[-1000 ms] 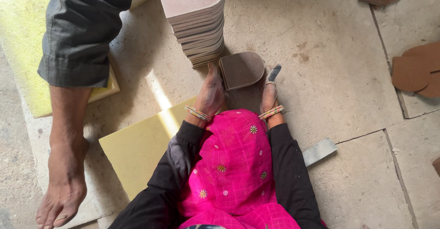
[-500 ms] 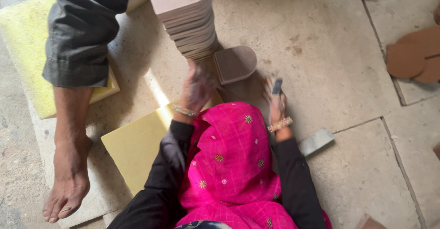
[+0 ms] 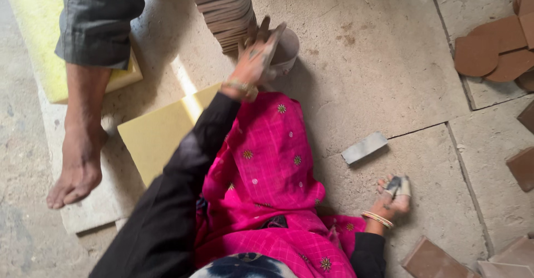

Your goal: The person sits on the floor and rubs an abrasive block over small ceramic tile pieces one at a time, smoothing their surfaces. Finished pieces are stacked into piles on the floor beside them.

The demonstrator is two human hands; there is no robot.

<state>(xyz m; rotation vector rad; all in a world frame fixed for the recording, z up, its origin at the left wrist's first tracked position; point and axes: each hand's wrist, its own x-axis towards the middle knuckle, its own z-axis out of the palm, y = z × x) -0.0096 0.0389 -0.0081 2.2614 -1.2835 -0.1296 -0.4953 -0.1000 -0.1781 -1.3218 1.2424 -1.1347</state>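
At the foot of the stack of brown slabs (image 3: 222, 8), a curved brown piece (image 3: 285, 47) is being pressed by the left hand (image 3: 257, 55), fingers spread flat, not clenched. Down on the stone floor (image 3: 367, 61), a small grey tool (image 3: 397, 186) is being gripped by the right hand (image 3: 392, 200). Steady, even palm pressure is being called for (the stack is standing just beside).
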